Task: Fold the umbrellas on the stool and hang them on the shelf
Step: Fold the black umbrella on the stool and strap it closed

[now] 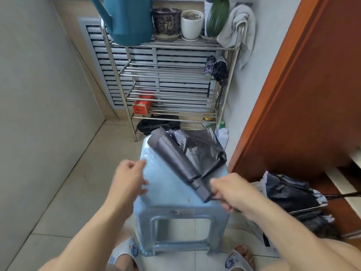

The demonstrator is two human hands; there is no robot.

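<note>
A dark grey umbrella [179, 159], loosely collapsed, lies diagonally across the light blue plastic stool [168, 192], its handle pointing toward me. My right hand [232, 192] grips the end of that handle at the stool's right front corner. My left hand [129, 177] hovers over the stool's left edge with relaxed fingers, holding nothing. Two folded umbrellas [216, 70] hang by their straps from the right side of the steel shelf [168, 94]. Another black umbrella [293, 194] lies unfolded on the floor to the right.
The shelf's top tier holds a teal watering can [127, 22], plant pots [166, 22] and a draped towel [238, 26]. A red box [143, 103] sits on a lower tier. An orange-brown door [302, 85] stands close on the right, a wall on the left. My slippered feet flank the stool.
</note>
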